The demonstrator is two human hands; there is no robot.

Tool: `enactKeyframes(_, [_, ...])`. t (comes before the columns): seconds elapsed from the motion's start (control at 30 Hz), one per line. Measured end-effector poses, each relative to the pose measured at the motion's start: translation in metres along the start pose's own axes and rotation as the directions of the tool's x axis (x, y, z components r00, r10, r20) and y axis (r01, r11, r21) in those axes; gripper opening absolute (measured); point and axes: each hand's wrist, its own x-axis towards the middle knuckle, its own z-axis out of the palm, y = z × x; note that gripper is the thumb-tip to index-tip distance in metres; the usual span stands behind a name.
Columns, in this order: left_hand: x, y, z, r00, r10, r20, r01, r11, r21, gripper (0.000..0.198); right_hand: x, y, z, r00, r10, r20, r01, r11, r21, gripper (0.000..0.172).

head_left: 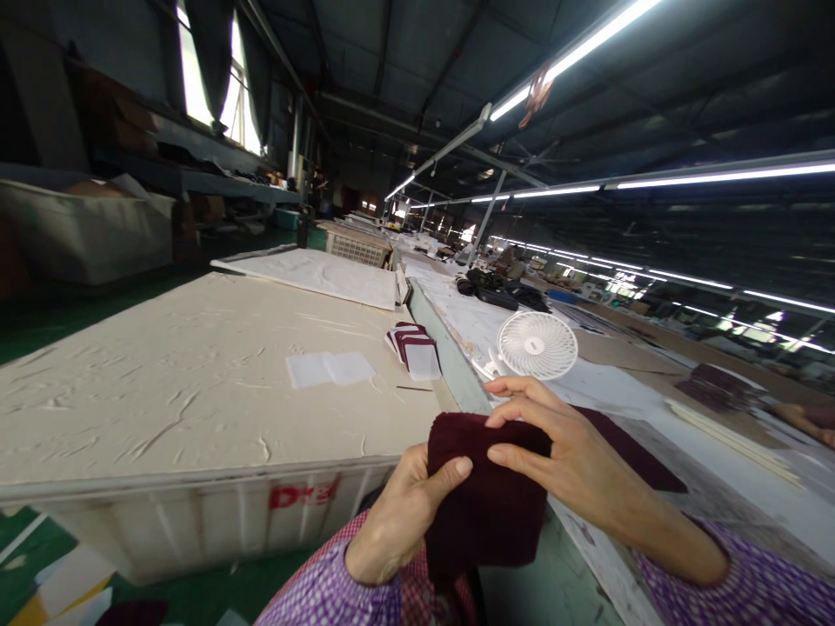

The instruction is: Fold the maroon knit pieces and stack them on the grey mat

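A dark maroon fabric piece (489,513) hangs upright in front of me, held between both hands. My left hand (417,496) grips its left edge, thumb on the near face and fingers behind. At the upper right corner, my right hand (548,435) pinches the top edge between thumb and fingers. Ahead on the cream-covered board lies a small stack of maroon and white pieces (417,352). Left of the stack rest two thin white sheets (330,369). Another maroon fabric piece (636,448) lies on the table behind my right hand.
A white fan (537,346) stands on the long table beyond my right hand. The cream board (196,374) rests over a white plastic bin (215,513). Dark items (499,287) are piled farther along. Someone else's hand (805,422) shows at the far right.
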Motion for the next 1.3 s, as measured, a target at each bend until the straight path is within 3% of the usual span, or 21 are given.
enactKeyframes(0.17, [0.002,0.009,-0.006,0.989,-0.019,-0.146,-0.004,0.988,-0.155,0.021,-0.005,0.010,-0.003,0.995,0.092,0.033,-0.095,0.991,0.092,0.017])
enactKeyframes(0.37, [0.004,0.014,-0.013,0.958,0.018,-0.287,-0.078,0.977,-0.196,0.024,-0.016,0.015,0.004,0.966,0.104,0.238,-0.165,0.953,0.256,0.023])
enactKeyframes(0.5, [0.005,0.013,-0.012,0.950,0.040,-0.309,-0.097,0.980,-0.172,0.023,-0.019,0.011,0.007,0.945,0.073,0.318,-0.167,0.946,0.279,0.028])
enactKeyframes(0.67, [0.004,0.010,-0.002,0.951,0.026,-0.307,-0.094,0.973,-0.210,0.021,-0.016,0.010,0.008,0.981,0.126,0.150,-0.167,0.936,0.308,0.031])
enactKeyframes(0.77, [0.003,0.011,0.001,0.954,0.015,-0.300,-0.092,0.965,-0.246,0.024,-0.015,0.011,0.010,0.942,0.191,0.278,-0.306,0.828,0.470,0.041])
enactKeyframes(0.83, [0.002,0.013,0.000,0.946,0.023,-0.322,-0.108,0.963,-0.248,0.023,-0.016,0.012,0.012,0.912,0.182,0.367,-0.356,0.797,0.488,0.043])
enactKeyframes(0.9, [0.002,0.014,-0.001,0.937,0.032,-0.348,-0.121,0.964,-0.235,0.020,-0.017,0.014,0.015,0.935,0.158,0.318,-0.286,0.867,0.407,0.041])
enactKeyframes(1.0, [0.003,0.013,-0.003,0.935,0.033,-0.352,-0.121,0.965,-0.231,0.019,-0.017,0.018,0.021,0.988,0.143,0.059,-0.151,0.977,0.154,0.044])
enactKeyframes(1.1, [0.005,0.010,-0.002,0.946,0.030,-0.323,-0.108,0.968,-0.225,0.022,-0.012,0.020,0.025,0.983,0.069,-0.168,-0.070,0.998,0.000,0.052])
enactKeyframes(1.3, [0.006,0.004,0.002,0.974,0.015,-0.226,-0.060,0.980,-0.190,0.024,-0.004,0.012,0.020,0.941,-0.221,-0.255,0.180,0.968,-0.174,0.042])
